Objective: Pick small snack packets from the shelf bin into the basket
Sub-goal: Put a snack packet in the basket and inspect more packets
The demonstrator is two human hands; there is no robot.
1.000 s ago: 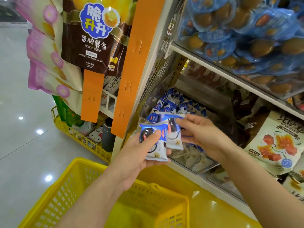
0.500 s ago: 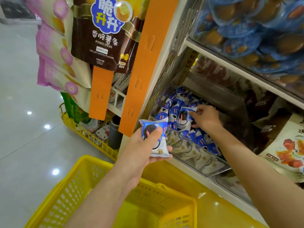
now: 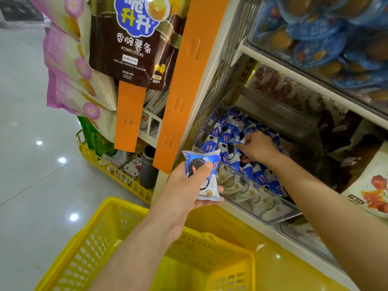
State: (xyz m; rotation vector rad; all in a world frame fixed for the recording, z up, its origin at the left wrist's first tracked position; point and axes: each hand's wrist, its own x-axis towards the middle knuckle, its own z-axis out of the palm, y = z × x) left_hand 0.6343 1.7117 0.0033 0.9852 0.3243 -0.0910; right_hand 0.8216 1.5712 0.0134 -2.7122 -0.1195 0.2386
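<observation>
Pinching with the thumb laid across the front and the fingers curled underneath, your left hand [image 3: 184, 185] is holding a snack packet [image 3: 202, 175] upright, just outside the near corner of the shelf bin [image 3: 258, 196] and above the far rim of the yellow basket [image 3: 134, 250]. The packet is showing a blue upper half fading to white below, with a dark round sandwich cookie printed beside your thumb. Its top and bottom edges are crimped, and a small yellowish mark is sitting near the bottom. Whether a second packet is tucked behind it, I cannot tell.

Your right hand [image 3: 257, 147] is reaching into the bin, palm down, with its fingers bent in among the loose packets [image 3: 222, 139]. It is touching them, but I cannot tell whether it is actually gripping one. Those packets are wearing the same blue and white wrap and are lying heaped and tilted against one another behind the bin's clear front wall.

To the left, a brown potato-stick bag [image 3: 134, 45] is hanging beside an orange strip [image 3: 184, 85]. Blue egg-shaped packs [image 3: 327, 36] are filling the shelf above.
</observation>
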